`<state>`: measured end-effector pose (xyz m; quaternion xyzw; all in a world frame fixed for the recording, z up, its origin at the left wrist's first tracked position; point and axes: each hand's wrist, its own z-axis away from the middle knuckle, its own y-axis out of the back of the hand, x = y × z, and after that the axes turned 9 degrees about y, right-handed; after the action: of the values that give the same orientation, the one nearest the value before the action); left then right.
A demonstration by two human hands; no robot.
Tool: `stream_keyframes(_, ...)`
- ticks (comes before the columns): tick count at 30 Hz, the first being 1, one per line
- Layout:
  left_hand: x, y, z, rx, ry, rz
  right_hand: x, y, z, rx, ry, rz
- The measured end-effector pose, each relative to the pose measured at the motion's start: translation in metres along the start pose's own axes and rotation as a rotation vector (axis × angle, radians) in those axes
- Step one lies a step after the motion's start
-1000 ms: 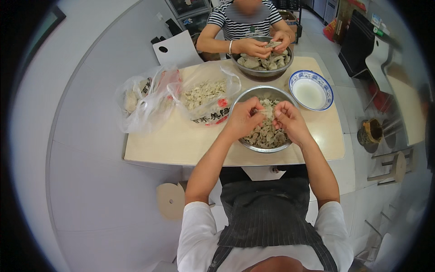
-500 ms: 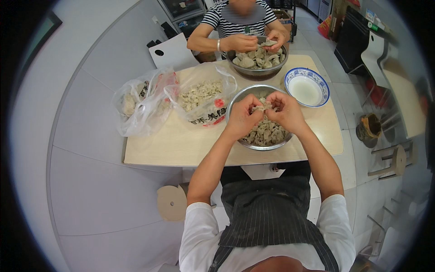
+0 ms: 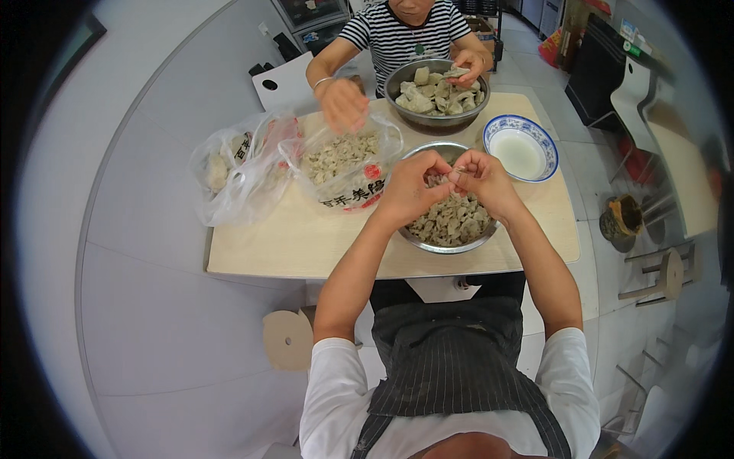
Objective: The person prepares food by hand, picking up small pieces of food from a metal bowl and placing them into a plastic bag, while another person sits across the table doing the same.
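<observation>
Over a steel bowl (image 3: 446, 249) at the table's front edge, my left hand (image 3: 413, 189) and my right hand (image 3: 489, 186) meet fingertip to fingertip. Both are closed in a pinch on a small greyish-beige piece of food, mostly hidden by my fingers. Below them the bowl holds many small torn pieces (image 3: 453, 222) of the same colour; their exact kind is unclear. Left of it stands an open clear plastic bag (image 3: 353, 200) with similar small bits (image 3: 336, 157) inside.
Across the table (image 3: 306, 256), a person reaches one blurred hand (image 3: 342, 105) over the bag; the other hand (image 3: 472, 67) holds a larger piece above a second steel bowl (image 3: 436, 122). A blue-patterned white bowl (image 3: 549, 157) of cloudy liquid stands right. Another plastic bag (image 3: 248, 191) lies left.
The other person's hand has swung from the far bowl to above the open bag. My fingertips have drawn closer together over my bowl.
</observation>
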<state>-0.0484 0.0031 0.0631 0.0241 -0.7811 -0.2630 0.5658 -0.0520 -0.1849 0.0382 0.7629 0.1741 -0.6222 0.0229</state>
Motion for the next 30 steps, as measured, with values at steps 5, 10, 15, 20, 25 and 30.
stream_keyframes(5,0.006,-0.008,-0.002,0.023,0.105,-0.026,0.003,0.005,0.002,0.096,0.044,0.025)
stream_keyframes(10,0.001,0.007,-0.001,-0.076,0.042,-0.092,0.013,0.033,-0.003,0.112,0.358,0.826)
stream_keyframes(15,-0.051,-0.002,0.003,-0.364,0.015,-0.640,0.005,0.006,0.011,-0.612,-0.029,1.421)
stream_keyframes(20,-0.056,-0.028,-0.001,-0.453,0.347,-0.708,0.024,-0.007,-0.001,-0.451,-0.227,1.599)
stream_keyframes(25,-0.058,-0.017,-0.010,-0.422,0.312,-0.649,0.014,0.006,-0.016,-0.384,-0.163,1.355)
stream_keyframes(30,-0.056,-0.004,-0.015,-0.307,0.366,-0.284,0.012,0.036,-0.028,-0.166,-0.056,0.941)
